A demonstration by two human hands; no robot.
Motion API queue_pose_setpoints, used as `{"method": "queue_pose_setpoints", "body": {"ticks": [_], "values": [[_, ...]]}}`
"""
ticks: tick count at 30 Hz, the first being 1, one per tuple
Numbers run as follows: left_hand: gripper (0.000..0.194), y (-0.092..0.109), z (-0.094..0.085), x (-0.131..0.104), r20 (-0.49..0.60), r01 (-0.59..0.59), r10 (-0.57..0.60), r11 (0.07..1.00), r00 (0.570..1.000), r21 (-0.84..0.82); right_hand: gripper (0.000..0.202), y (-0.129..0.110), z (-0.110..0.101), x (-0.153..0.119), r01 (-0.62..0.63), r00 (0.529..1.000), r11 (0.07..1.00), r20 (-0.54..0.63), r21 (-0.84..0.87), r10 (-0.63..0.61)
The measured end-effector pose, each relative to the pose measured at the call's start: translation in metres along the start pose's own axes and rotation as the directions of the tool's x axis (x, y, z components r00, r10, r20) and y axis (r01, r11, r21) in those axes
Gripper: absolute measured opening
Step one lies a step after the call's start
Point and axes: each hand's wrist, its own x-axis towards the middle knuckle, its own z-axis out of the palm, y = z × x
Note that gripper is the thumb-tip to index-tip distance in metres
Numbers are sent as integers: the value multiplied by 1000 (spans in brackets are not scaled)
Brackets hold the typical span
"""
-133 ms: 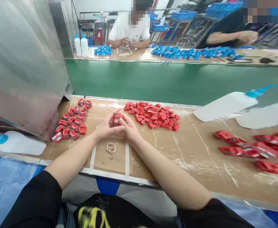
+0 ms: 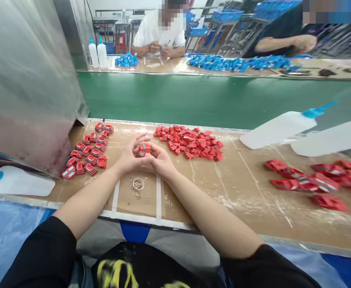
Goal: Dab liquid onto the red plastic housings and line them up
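Note:
A small red piece with grey parts [image 2: 144, 149] is held between my two hands over the cardboard-covered table [image 2: 175, 192]. My left hand [image 2: 131, 155] has its fingers round the piece's left side, and my right hand [image 2: 161, 160] grips it from the right. Behind and to the right lies a heap of red pieces [image 2: 193, 142]. To the left, red and grey pieces [image 2: 91, 151] lie spread out in loose rows. Just in front of my hands sits a small round ring-like cup [image 2: 138, 184] with tiny bits around it.
White bottles with blue tips lie at the right [image 2: 279, 130] and at the left edge [image 2: 25, 181]. More red pieces [image 2: 304, 180] are at the right. A metal housing [image 2: 28, 80] stands at the left. Beyond a green strip [image 2: 169, 96], two people work by blue pieces [image 2: 220, 63].
The whole view has shifted slightly. Between my hands the red piece has turned and shows more of itself, and my left fingers have lifted a little off its top.

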Motion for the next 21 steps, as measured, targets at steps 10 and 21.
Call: {"method": "queue_pose_setpoints", "body": {"ticks": [10,21], "values": [[56,15,11,-8,-66,-72,84,984,994,164,40,-15,15,-12,40,994,981,-90,-189,-57],[66,65,-3,-46,195,-420,537,336,820,843,53,-52,-29,-36,-13,994,485,-66,-874,-91]]}}
